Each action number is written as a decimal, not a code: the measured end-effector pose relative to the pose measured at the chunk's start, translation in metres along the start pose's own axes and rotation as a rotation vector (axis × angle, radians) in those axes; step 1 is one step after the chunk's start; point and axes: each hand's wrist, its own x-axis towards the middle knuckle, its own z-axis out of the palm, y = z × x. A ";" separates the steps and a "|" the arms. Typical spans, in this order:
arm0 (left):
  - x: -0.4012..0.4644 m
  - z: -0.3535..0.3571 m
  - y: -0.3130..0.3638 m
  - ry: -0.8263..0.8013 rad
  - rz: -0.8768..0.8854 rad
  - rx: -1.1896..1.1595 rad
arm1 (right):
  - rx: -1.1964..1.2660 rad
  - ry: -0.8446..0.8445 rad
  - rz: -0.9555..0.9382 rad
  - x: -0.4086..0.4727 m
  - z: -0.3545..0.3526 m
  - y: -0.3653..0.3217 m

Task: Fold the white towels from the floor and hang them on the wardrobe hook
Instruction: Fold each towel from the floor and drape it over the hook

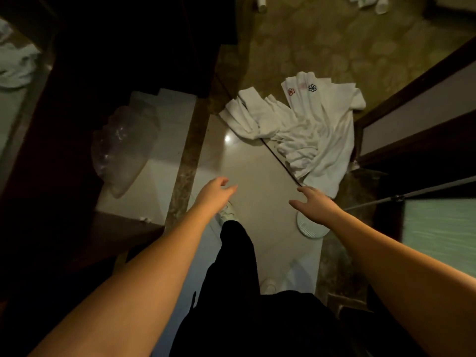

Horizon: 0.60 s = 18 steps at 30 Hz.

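White towels crumpled on the floor, both hands reaching out empty.

From the head view, the white towels [306,130] lie in a rumpled heap across the pale tile floor [247,171] and the patterned carpet [322,42], just beyond the right hand's fingertips and well ahead of the left's. The left hand [213,193] hangs over the tile with fingers loosely spread, holding nothing. The right hand [315,202] is stretched forward, fingers relaxed and apart, also holding nothing, its fingertips close to the towels' near edge. A round white disc [310,228] lies on the tile under the right wrist.
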 end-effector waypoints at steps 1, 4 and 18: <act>0.021 -0.005 0.005 -0.023 -0.011 0.005 | 0.026 -0.016 0.028 0.016 -0.004 -0.004; 0.081 -0.021 0.020 -0.087 -0.035 0.004 | 0.102 -0.053 0.103 0.068 -0.017 -0.020; 0.362 -0.030 0.089 -0.232 -0.098 0.046 | 0.295 -0.051 0.200 0.326 -0.068 -0.043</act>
